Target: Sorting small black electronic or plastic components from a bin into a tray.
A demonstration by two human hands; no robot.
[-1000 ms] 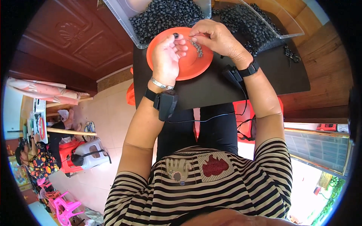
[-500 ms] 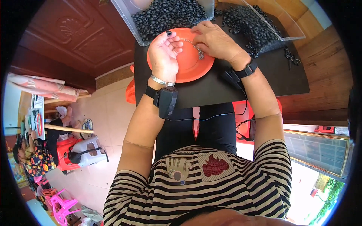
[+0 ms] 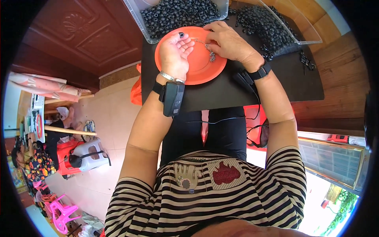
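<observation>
i record one round, hollow black bead [image 3: 181, 34] pinched in my left hand [image 3: 175, 54]; my right hand [image 3: 232, 44], grip i cannot tell, has since curled toward small silvery pieces [image 3: 212, 57].

- The right hand [image 3: 229, 43] is rolling its back upward — the earlier thumb-and-forefinger pinch is leaving view.
- The black bead [image 3: 181, 34] is now exposing its hole.
</observation>
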